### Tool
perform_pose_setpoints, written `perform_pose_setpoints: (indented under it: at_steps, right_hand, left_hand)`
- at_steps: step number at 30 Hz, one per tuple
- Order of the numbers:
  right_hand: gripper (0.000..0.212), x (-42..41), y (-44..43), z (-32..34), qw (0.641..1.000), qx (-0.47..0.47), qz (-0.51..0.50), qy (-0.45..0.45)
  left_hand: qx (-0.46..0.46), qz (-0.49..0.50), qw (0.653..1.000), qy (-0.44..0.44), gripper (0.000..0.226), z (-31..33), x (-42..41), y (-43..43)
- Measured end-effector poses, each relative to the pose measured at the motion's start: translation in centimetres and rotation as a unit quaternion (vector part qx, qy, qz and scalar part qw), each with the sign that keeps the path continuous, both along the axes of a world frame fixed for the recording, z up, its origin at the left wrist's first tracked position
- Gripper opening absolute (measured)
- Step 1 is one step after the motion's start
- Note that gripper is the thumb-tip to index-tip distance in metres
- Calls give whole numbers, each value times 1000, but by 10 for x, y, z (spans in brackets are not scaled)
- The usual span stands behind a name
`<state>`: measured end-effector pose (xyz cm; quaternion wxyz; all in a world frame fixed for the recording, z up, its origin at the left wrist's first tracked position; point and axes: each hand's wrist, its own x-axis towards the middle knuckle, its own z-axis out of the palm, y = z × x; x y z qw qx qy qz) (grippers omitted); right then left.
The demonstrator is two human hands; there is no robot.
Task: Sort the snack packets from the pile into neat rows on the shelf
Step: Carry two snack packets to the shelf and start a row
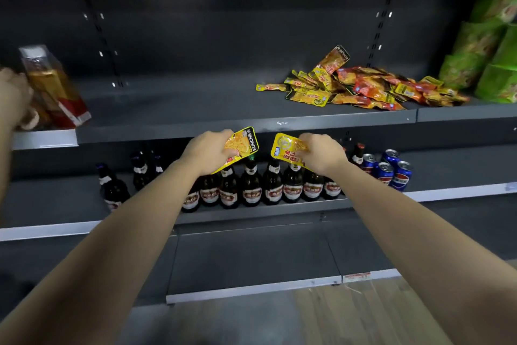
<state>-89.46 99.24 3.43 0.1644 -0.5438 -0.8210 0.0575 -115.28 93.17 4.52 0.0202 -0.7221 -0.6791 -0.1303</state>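
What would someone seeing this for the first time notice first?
The hands at centre: the left hand grips a yellow KONCHEW packet, the right hand pinches a second yellow packet, both before the shelf edge. Up right on that shelf lies a jumbled pile of yellow and red packets; a row of brown bottles stands on the level below.

This is a shop aisle. Dark metal shelving point(173, 109) with slotted uprights point(377, 34) and pale front strips point(44, 139) fills the frame. Beer bottles point(251, 185) stand in a row at centre, with blue cola cans point(391, 171) to their right. Green bags point(486, 45) are stacked at upper right, beside a pile of snack packets point(363, 87).
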Motion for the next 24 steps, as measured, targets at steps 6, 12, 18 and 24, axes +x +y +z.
perform_pose_setpoints:
  at_steps: [6,12,18,24]
  right_hand:
    - [26,-27,48,13,999,43,1,1]
    - [23,-55,111,35,995,94,7,35]
    - [22,-85,175,56,993,90,25,73]
    - [18,-108,233,61,990,64,62,112]
  left_hand:
    - [21,3,1000,-17,27,6,-21,39]
    - [78,23,997,5,28,22,-41,88]
    - [79,43,996,26,28,43,-63,147]
    - [81,77,993,37,29,50,-79,190]
